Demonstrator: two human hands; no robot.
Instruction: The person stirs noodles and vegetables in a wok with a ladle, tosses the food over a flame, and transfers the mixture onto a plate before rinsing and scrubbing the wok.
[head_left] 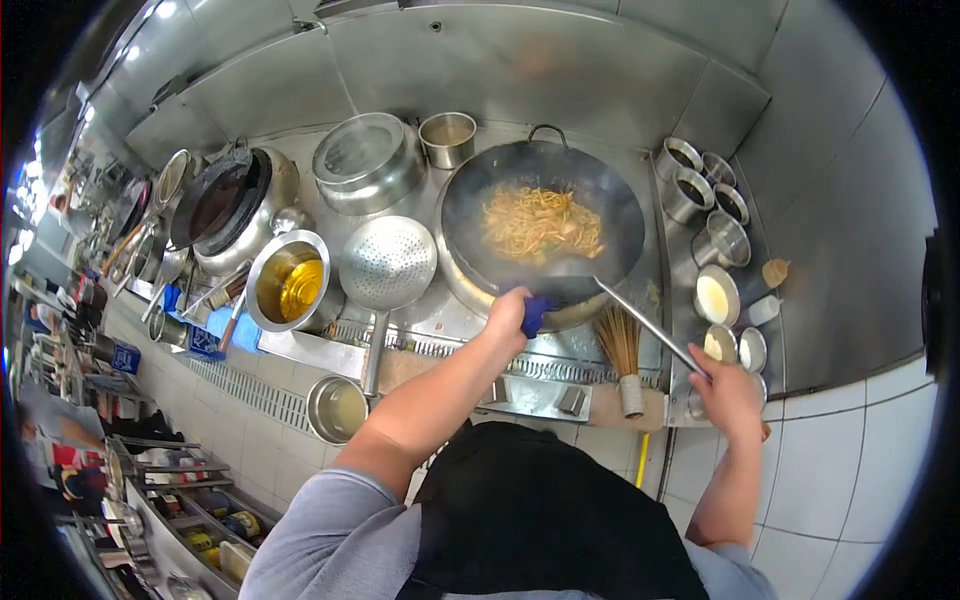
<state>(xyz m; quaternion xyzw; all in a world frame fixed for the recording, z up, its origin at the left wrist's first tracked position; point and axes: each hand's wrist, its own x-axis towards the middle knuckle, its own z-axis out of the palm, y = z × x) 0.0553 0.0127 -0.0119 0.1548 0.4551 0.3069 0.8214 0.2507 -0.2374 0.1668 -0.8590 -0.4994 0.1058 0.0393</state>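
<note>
A large dark wok (615,190) sits on the stove with steaming noodles (540,225) spread across its middle. At its near rim, my left hand (509,318) is closed around a dark blue cloth (537,314); any wok handle beneath the cloth is hidden. My right hand (728,392) grips the long metal handle of a ladle (648,324). The ladle's bowl rests low inside the near side of the wok, close to the noodles and partly blurred by steam.
Left of the wok lie a perforated strainer (388,262) and a pot with yellow oil (300,285). A bamboo brush (622,350) lies near the front edge. Several seasoning containers (717,297) line the right side. A lower pot (338,409) stands at left.
</note>
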